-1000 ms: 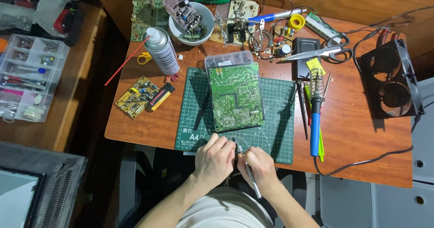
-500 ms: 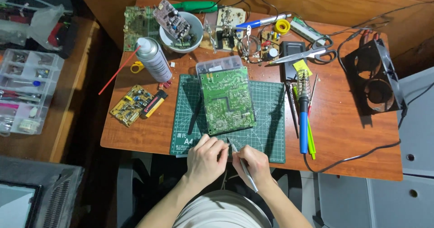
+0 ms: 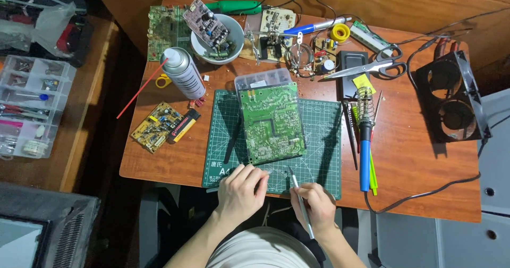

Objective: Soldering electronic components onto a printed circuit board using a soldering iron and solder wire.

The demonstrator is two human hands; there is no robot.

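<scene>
At the near edge of the green cutting mat point(image 3: 319, 140), the left hand point(image 3: 241, 185) curls its grip over something too small to tell while the right hand point(image 3: 314, 207) pinches slim tweezers point(image 3: 297, 193) — small-part work just below the green circuit board point(image 3: 271, 122), calling for a steady tip.

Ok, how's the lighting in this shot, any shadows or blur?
Head view: bright, even light on the green circuit board and cutting mat; short shadows fall left of the spray can; room edges go dark; left hand and right hand stay sharp.
</scene>
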